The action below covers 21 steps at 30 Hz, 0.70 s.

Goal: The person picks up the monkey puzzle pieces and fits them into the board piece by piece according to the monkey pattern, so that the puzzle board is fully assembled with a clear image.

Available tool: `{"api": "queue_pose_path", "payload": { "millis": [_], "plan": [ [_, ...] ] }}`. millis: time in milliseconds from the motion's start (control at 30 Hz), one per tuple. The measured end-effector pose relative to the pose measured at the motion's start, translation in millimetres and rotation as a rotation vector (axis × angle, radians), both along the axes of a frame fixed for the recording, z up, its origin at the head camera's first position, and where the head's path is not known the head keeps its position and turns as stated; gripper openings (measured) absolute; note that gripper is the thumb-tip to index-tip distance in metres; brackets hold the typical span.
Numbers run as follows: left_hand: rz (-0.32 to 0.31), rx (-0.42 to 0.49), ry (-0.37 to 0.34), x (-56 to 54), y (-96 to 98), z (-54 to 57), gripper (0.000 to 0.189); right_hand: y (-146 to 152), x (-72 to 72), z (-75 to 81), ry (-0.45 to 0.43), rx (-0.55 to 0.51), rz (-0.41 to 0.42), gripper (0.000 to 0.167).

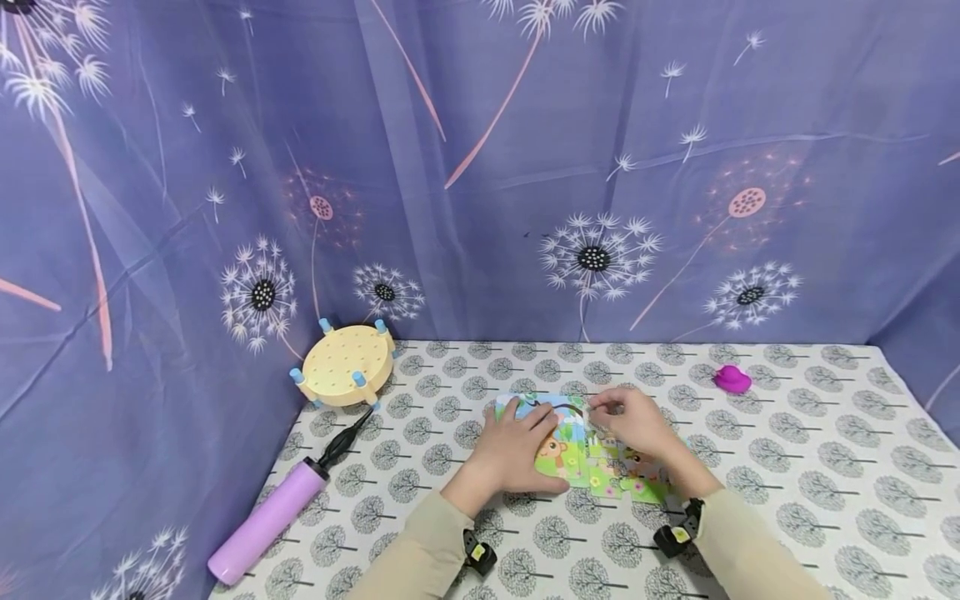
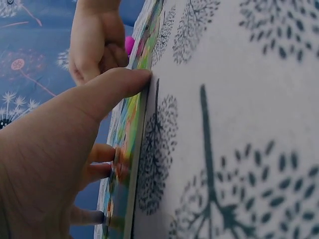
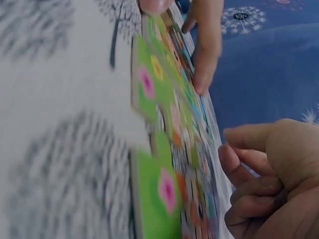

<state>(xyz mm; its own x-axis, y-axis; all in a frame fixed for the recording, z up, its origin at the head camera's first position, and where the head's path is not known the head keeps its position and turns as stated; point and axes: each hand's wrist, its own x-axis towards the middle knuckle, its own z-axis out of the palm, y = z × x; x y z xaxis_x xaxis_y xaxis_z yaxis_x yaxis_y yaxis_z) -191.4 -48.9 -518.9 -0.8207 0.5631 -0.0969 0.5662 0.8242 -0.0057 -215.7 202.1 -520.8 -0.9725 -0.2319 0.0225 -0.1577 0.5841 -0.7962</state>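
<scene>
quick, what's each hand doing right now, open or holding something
Left hand: open, fingers spread on the puzzle.
Right hand: closed, fingers curled beside the puzzle, nothing visible in its grasp.

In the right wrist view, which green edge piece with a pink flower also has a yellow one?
The upper piece, nearer the left hand: its yellow flower sits beside the pink one, while the lower piece shows no yellow.

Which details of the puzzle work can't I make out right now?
Puzzle, head view: partly covered by the left hand.
Whether the right hand pinches anything, head view: too small to tell.
Lowest puzzle piece, right wrist view: cut off by the bottom edge.
Tree prints, right wrist view: blurred.
</scene>
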Motion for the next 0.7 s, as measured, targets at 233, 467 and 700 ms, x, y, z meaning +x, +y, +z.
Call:
{"api": "queue_pose_path", "payload": {
  "millis": [233,467,700],
  "plan": [
    [0.001,0.0,-0.003,-2.6,-2.5,0.8,0.108,24.5,14.9,1.9,-0.053,0.033,0.022,0.026],
    [-0.012,0.037,0.006,-4.4,-9.5,0.0,0.107,34.4,25.7,1.3,-0.088,0.015,0.136,0.043],
    [-0.028,0.078,-0.013,-5.9,-19.6,-0.2,0.106,36.0,27.5,2.0,-0.04,0.076,0.209,0.048]
  ]
}}
